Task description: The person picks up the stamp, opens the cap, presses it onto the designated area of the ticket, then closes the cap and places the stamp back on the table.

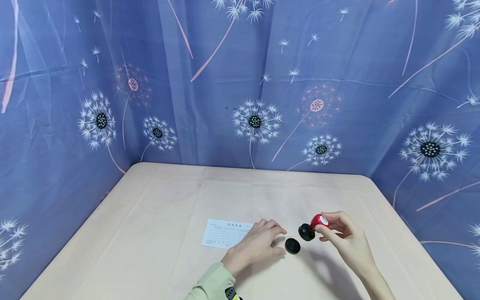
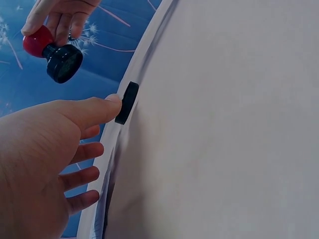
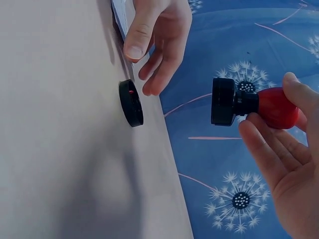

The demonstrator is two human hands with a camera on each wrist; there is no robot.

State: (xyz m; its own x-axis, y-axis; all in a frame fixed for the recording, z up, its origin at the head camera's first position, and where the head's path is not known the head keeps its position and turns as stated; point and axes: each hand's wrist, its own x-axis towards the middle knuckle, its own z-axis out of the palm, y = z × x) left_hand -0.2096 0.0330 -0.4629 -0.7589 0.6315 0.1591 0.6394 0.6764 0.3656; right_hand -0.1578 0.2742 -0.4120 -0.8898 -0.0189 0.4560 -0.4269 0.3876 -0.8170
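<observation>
My right hand [image 1: 348,239] holds a stamp [image 3: 276,107] by its red knob, pinched between thumb and fingers. The stamp's round black base [image 1: 306,232] hangs in the air, tilted. On the table below lies a round black cap [image 1: 292,246], its hollow side up. My left hand [image 1: 258,241] is just left of the cap, fingers loosely bent and apart, holding nothing. In the right wrist view a gap shows between those fingers and the cap [image 3: 131,103]. A printed paper form [image 1: 225,233] lies partly beneath the left hand, its right part hidden.
The table [image 1: 168,233] has a pale cover and rounded far corners. Blue curtains [image 1: 217,104] with dandelion prints stand along its back and sides. A watch [image 1: 231,293] and a light green sleeve [image 1: 211,281] are on the left arm.
</observation>
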